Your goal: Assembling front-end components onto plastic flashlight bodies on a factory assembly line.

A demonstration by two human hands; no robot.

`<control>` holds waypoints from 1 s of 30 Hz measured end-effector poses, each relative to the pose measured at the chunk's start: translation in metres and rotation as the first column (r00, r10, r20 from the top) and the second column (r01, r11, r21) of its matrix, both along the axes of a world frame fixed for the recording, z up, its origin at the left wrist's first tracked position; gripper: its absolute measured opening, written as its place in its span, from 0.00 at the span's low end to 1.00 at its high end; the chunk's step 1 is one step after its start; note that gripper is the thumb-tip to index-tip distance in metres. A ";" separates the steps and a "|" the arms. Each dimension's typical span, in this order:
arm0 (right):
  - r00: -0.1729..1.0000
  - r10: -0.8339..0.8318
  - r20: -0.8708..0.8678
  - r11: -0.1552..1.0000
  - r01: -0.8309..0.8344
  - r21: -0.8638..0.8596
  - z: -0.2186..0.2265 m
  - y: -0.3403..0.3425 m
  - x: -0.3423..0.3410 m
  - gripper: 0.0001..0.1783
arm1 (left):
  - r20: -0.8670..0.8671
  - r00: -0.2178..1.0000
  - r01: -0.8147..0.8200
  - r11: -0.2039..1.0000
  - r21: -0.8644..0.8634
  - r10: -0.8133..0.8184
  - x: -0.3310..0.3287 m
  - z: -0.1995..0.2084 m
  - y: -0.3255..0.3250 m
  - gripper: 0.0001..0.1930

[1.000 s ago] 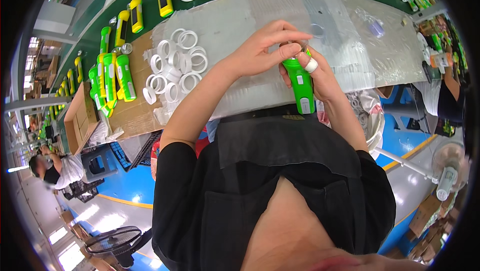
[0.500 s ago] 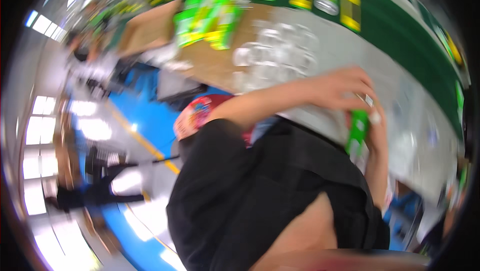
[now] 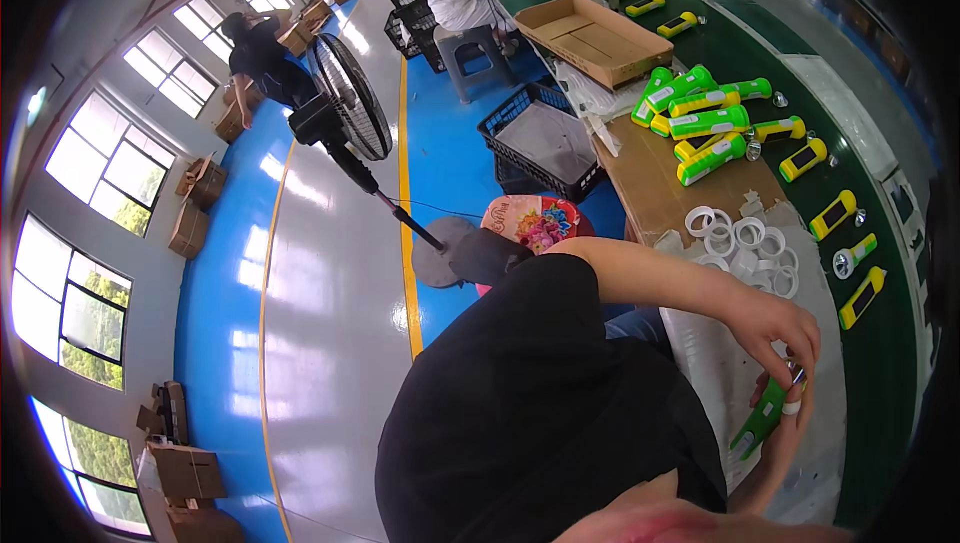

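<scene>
A green flashlight [image 3: 762, 417] is held low over the right part of the worktable, its body slanting down to the left. My right hand [image 3: 788, 435] is closed around it from the right, partly hidden behind it; a white band [image 3: 792, 408] shows at its fingers. From above, my left hand [image 3: 778, 328] reaches in with fingers bent and closed on the flashlight's shiny silver head end [image 3: 798, 375]. Several loose white plastic rings [image 3: 748, 233] lie in a group on the table beyond my left forearm. Farther away, green-and-yellow flashlights [image 3: 708, 123] lie in a pile on brown cardboard.
Yellow flashlights [image 3: 833, 215] stand in a row along the green conveyor belt [image 3: 860, 233]. Beyond the pile sits an open cardboard box [image 3: 595, 38]. Left of the table are a black crate [image 3: 545, 138], a flowered stool [image 3: 535, 221] and a standing fan [image 3: 350, 98]. Two other people are farther off.
The view has swung left and sharpened, so the hands appear lower and farther right. Both hands stay together at the green flashlight.
</scene>
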State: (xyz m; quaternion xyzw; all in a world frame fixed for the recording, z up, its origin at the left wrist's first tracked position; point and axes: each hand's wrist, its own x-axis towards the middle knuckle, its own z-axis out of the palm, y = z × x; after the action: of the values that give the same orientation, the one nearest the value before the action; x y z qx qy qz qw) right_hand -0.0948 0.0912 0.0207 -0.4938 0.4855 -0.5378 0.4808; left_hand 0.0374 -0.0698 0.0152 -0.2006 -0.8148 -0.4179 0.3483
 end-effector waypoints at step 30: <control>0.956 -0.290 -0.043 0.949 0.282 -0.139 -0.053 0.021 -0.034 0.34 | -0.101 0.994 0.041 0.995 -0.096 -0.051 -0.034 0.005 0.008 0.12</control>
State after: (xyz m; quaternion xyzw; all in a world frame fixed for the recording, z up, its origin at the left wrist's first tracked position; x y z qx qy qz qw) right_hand -0.1290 0.1126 -0.0318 -0.4657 0.5303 -0.6167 0.3487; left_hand 0.0032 -0.0615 0.0203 -0.2567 -0.8096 -0.3762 0.3703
